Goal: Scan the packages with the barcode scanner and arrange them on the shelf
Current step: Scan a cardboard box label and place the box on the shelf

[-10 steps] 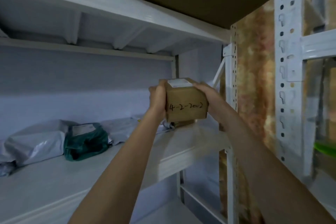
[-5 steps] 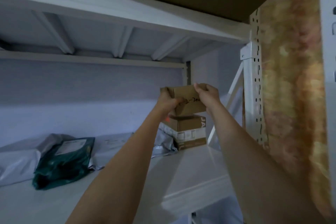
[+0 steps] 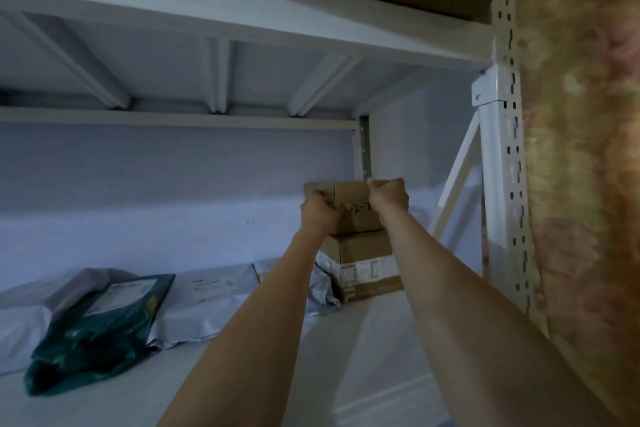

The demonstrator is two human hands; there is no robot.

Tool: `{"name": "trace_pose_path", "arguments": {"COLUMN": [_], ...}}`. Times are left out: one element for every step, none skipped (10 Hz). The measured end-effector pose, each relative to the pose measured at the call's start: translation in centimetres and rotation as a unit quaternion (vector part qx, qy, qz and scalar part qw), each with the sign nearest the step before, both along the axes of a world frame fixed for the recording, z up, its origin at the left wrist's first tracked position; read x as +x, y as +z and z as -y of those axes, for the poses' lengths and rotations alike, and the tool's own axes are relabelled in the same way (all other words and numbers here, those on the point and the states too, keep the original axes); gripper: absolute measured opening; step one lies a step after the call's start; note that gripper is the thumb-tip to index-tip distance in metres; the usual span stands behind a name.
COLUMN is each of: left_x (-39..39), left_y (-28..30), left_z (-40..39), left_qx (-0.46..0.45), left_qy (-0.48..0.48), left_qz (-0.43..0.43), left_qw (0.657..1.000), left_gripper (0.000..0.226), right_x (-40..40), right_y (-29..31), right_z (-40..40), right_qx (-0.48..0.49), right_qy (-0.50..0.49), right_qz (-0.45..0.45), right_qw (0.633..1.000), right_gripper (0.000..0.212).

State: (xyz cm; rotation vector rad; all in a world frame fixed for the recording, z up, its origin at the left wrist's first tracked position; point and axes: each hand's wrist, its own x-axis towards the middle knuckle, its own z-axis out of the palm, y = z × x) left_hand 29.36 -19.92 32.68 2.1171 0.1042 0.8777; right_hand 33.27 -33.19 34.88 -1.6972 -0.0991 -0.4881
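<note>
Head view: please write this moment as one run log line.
both hands hold small box | on lower box | shelf right end

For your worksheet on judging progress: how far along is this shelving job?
Done: a green mailer, a grey mailer and a lower box lie on the shelf. In hand: left hand and right hand set a cardboard box on it. Left: letting go; no scanner visible.

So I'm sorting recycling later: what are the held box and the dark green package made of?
The held box looks like plain brown corrugated cardboard, matte, with handwriting on its side. The dark green package looks like a soft plastic mailer bag: glossy, wrinkled and slumped, with a paper label stuck on.
</note>
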Motion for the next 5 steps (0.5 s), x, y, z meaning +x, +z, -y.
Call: {"name": "trace_pose_path", "arguments": {"left_x": [0.2,0.4,-0.5,-1.7,-3.9], "left_y": [0.0,-0.1,-0.4,-0.7,-0.6], "left_z": [0.0,-0.1,0.2,0.5,0.2], "left_qx": [0.005,0.008,-0.015,-0.038,-0.033], "left_qy": [0.008,0.009,-0.006,-0.02,0.009], "left_qz": [0.009,0.009,-0.003,-0.016,-0.011], "left_qw": [1.0,1.0,1.0,0.999,0.999], "left_gripper": [0.056,0.058,0.065,0.066,0.064], "right_x": [0.7,1.2,0.8,-0.2,-1.6], "right_y": [0.2,0.0,-0.3,-0.5,-1.0], "right_z": [-0.1,-0.1,-0.2,-0.7,-1.2], "right_qx": [0.012,0.007,0.012,0.054,0.083], "right_qy": [0.002,0.001,0.001,-0.027,-0.128], "right_qz": [0.008,0.012,0.008,0.003,-0.021], "right_qw": [1.0,1.0,1.0,0.998,0.988], "right_gripper": [0.057,0.059,0.062,0.059,0.058]}}
